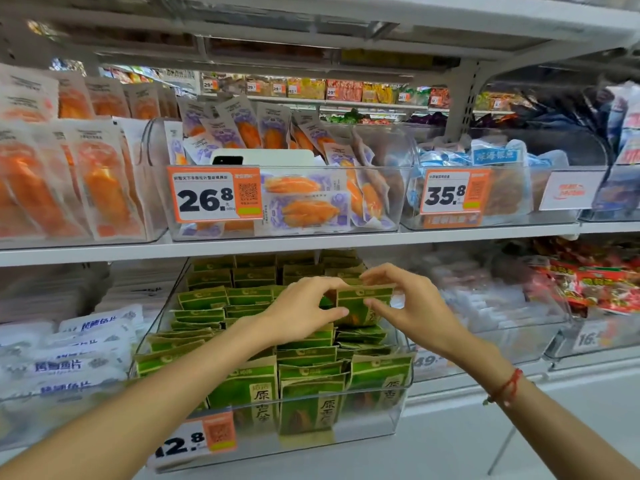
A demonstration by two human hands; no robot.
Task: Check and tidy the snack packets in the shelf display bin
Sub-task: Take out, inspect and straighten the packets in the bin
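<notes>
A clear plastic display bin [391, 414] on the lower shelf holds several rows of green and tan snack packets [313, 389]. One green packet [360, 303] is lifted upright above the middle rows. My left hand [301, 313] pinches its left edge between thumb and fingers. My right hand [401, 299] pinches its right side, fingers over the top edge and thumb on the front. A red string sits on my right wrist.
An orange price tag reading 12.8 [194, 441] hangs on the bin's front. The upper shelf carries bins of orange snack packs with tags 26.8 [214, 195] and 35.8 [453, 194]. White packets [65, 355] lie left, red packets [595, 285] right.
</notes>
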